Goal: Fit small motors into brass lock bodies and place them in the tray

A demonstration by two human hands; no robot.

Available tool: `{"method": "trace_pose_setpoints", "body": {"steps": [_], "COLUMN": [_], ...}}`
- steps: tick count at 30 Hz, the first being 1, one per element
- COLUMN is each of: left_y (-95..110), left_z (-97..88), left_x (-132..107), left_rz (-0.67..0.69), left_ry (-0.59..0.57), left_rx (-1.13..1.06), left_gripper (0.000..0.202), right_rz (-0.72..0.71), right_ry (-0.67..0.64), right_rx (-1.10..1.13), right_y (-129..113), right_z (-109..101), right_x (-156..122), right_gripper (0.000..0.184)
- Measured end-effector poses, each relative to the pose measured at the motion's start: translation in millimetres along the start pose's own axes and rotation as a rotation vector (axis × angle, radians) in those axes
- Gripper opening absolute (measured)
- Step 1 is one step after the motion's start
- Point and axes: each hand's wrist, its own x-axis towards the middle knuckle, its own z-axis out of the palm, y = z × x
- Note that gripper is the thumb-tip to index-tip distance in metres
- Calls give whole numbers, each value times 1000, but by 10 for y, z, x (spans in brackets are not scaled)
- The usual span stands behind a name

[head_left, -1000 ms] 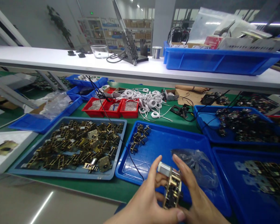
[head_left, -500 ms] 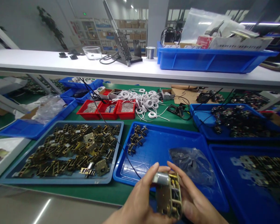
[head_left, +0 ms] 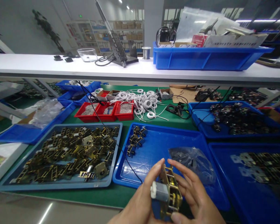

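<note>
By a blue tray (head_left: 158, 137) on a green table (head_left: 95, 196), the left hand (head_left: 141, 197) and the right hand (head_left: 197, 196), half curled, both hold a gold metal frame (head_left: 174, 191) between them, its long side running from thumbs to fingertips, its grey motor (head_left: 160, 191) poking leftward.

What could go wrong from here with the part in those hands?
The brass assembly is held between the left hand and right hand; it might slip.
The black cable crosses the blue tray's left part near the left hand, and could snag.
The protruding grey motor might get knocked.
</note>
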Motion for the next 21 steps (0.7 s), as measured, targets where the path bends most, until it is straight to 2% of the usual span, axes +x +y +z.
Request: {"method": "trace_pose_setpoints", "body": {"steps": [4,8,10,14,16,17,21], "left_y": [69,174,242,310,289,270,202], "left_z": [-46,-108,-130,-105,-64,-45,-14], "left_x": [27,118,163,177,142,120,58], "left_rz": [-98,-62,-92,-196,-220,-225,-177], "left_ry": [-50,-67,-82,-33,37,74,200], "left_rx": [9,51,66,9,-52,-70,24], "left_gripper": [124,121,116,105,99,97,98], "right_rz": [-6,7,31,63,-26,-123,-614], "right_ry": [-33,-92,-123,-176,-184,-171,-80], "right_rx": [-11,38,99,155,-8,-158,-954], "right_y": [-24,-53,-41,3,-4,-21,-136], "right_z": [-25,-43,-49,-64,-86,-101,-143], "right_x": [14,70,99,121,105,91,31], "right_gripper": [76,76,76,76,70,67,52]}}
